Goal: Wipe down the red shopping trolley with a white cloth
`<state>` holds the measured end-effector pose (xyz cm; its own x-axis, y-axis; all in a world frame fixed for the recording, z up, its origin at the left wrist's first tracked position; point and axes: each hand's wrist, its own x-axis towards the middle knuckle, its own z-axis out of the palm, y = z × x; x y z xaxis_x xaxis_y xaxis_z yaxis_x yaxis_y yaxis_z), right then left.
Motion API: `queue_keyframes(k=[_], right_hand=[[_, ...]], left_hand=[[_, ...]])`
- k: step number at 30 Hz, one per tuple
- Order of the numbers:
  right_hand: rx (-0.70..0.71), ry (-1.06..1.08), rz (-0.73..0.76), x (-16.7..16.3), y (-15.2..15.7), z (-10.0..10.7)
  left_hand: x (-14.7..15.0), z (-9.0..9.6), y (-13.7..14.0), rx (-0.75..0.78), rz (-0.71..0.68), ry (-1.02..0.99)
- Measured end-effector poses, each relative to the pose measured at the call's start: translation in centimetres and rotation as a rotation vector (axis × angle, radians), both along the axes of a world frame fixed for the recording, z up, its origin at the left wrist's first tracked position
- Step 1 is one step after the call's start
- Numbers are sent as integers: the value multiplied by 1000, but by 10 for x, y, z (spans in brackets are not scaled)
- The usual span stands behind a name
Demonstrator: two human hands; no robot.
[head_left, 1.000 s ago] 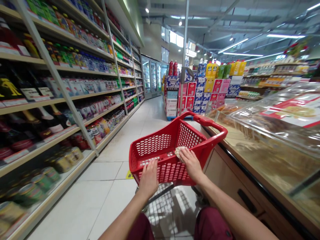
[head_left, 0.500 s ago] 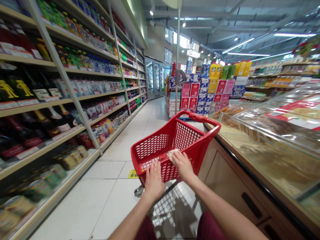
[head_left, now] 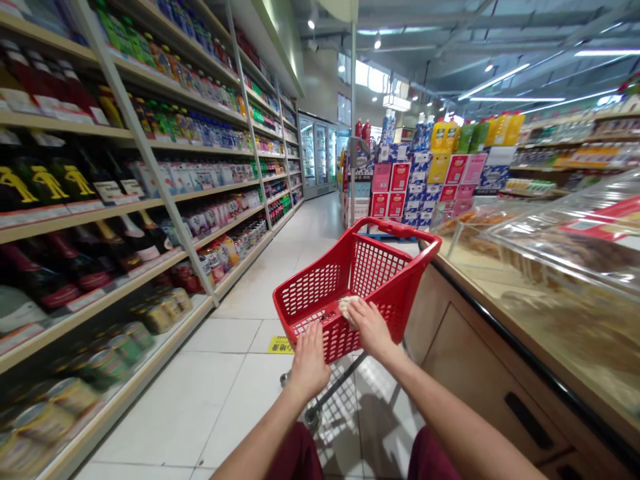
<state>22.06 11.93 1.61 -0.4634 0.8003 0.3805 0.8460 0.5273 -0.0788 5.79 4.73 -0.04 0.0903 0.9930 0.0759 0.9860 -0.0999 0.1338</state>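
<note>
A red plastic shopping cart with perforated walls stands before me on a grey wheeled frame, its near end low and its handle end raised. My left hand is on the near rim, fingers laid over the edge and thumb on the outer side. A crumpled whitish cloth is under the fingers of my right hand, pressed to the same rim farther right. Part of the cloth is hidden by that hand. Inside, the basket shows only its red slatted bottom, partly covered by the rim.
Tall shelves of bottles and cans line the left side. A wooden counter with clear plastic food covers runs close on the right. Stacked drink boxes and a thin pole stand ahead. A yellow sticker marks the tiled floor.
The view has shifted slightly, so the shelves and boxes appear farther right. The cart's near end has swung a little to the right. Both hands stay on the rim, the right still with the cloth.
</note>
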Motion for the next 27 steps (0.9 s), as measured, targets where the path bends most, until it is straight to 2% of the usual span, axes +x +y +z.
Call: queue_keyframes(k=[3,5,7,9,12,14,19,24,27], right_hand=[[-22,47,-106,3,4,4],[-24,33,-37,6,5,5],[-33,10,35,11,6,5],[-45,11,8,19,7,4],[-49,31,-81,28,6,0],[-26,43,-76,27,-2,-5],[43,33,68,22,-24,-14],[36,106,-84,44,-28,-14],[66,143,-24,40,-41,-26]], left_hand=[[13,0,-2,1,3,-26],[20,0,-2,-12,-12,-47],[21,3,-2,-33,-92,-67],[13,5,0,-64,-154,-64],[-6,5,2,-86,-58,5],[-14,2,3,-79,-7,61],[-7,-4,-1,-48,-65,94],[-3,-2,-3,-26,-141,102],[-4,-3,1,-12,-77,125]])
